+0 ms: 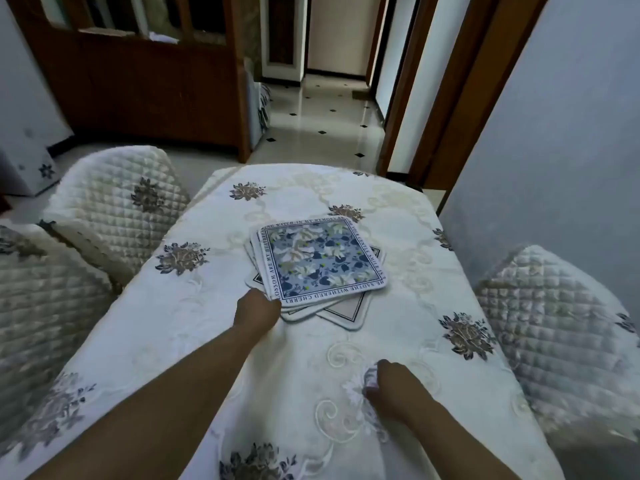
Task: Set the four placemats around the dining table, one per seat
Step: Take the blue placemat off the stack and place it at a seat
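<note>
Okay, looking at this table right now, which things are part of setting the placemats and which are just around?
Part of the job:
placemats, stacked mid-table
table
chairs
left hand, at the stack's near corner
right hand, on the cloth

Just around:
cabinet
doorway
floor

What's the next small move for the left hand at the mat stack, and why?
Probably pinch the near-left corner of the top placemat and lift it off alone. The left hand is already at that corner, all the mats still sit in one skewed stack mid-table, and the right hand rests on the tablecloth, holding no mat.
</note>
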The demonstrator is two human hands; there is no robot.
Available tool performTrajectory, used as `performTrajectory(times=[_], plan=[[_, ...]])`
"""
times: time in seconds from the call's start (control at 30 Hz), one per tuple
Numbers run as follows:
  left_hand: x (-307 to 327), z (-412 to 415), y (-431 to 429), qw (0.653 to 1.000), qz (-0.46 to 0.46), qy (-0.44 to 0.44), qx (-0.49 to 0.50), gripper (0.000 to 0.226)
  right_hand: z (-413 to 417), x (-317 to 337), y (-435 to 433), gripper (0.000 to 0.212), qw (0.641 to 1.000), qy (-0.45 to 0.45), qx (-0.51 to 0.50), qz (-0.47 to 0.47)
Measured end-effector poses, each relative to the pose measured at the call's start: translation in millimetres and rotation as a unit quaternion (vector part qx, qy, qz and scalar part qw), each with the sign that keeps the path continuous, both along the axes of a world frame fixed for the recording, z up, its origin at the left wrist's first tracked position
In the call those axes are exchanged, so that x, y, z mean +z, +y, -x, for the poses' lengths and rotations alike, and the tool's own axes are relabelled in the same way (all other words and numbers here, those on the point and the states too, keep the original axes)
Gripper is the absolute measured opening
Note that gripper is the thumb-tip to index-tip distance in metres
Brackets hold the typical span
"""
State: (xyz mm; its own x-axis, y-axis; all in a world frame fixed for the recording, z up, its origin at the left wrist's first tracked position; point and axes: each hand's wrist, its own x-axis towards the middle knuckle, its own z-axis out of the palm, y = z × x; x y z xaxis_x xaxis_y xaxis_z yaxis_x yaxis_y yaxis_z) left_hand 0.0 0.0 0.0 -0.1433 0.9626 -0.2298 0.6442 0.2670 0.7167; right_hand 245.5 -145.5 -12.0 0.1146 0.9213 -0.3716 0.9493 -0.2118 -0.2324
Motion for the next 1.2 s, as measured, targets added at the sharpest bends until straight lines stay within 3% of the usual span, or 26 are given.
performTrajectory(times=[0.2, 0.37, 0.57, 0.67, 0.8, 0.87, 0.9, 0.97, 1.0, 1.03, 1.07, 1.2], plan=[[-13.5, -16.8, 13.1, 0.987, 0.043, -0.103, 0.112, 0.031, -4.1, -8.8, -2.5, 0.039, 0.999, 0.020, -0.023, -0.016], [-21.0, -24.2, 28.2, 0.931, 0.102, -0.269, 0.223, 0.031, -5.1, -11.9, -1.9, 0.045, 0.999, 0.009, -0.023, -0.019], [-25.4, -40.5, 39.8, 0.918, 0.110, -0.287, 0.249, 0.036, -4.2, -14.4, -2.9, 0.044, 0.999, 0.024, -0.039, -0.022], [-9.9, -47.0, 31.5, 0.887, 0.119, -0.370, 0.249, 0.028, -4.9, -12.9, -3.7, 0.041, 0.999, 0.027, -0.039, -0.021], [14.5, -32.1, -22.1, 0.875, 0.152, -0.411, 0.207, 0.009, -3.4, -10.1, -17.7, 0.016, 0.985, 0.111, -0.108, -0.077], [20.9, -8.1, -64.5, 0.883, 0.170, -0.406, 0.161, 0.021, -3.0, -8.8, -32.0, 0.022, 0.932, 0.242, -0.241, -0.125], [21.6, 7.1, -87.1, 0.882, 0.181, -0.412, 0.138, 0.028, -1.1, -7.3, -38.3, 0.028, 0.875, 0.338, -0.322, -0.127], [19.2, 41.1, -133.7, 0.878, 0.210, -0.417, 0.102, 0.034, 6.7, -7.4, -51.6, 0.037, 0.722, 0.518, -0.452, -0.074], [16.8, 57.7, -154.8, 0.876, 0.227, -0.416, 0.093, 0.033, 9.7, -9.0, -57.9, 0.042, 0.676, 0.561, -0.474, -0.048], [13.2, 74.8, -174.5, 0.873, 0.243, -0.412, 0.090, 0.031, 14.7, -10.0, -65.8, 0.046, 0.668, 0.575, -0.472, -0.023], [9.8, 90.9, -192.1, 0.873, 0.258, -0.404, 0.089, 0.028, 19.9, -10.3, -72.4, 0.046, 0.678, 0.571, -0.463, -0.005], [-3.2, 139.8, -245.8, 0.901, 0.265, -0.335, 0.072, 0.026, 36.7, -13.0, -106.1, 0.031, 0.841, 0.395, -0.370, -0.023]])
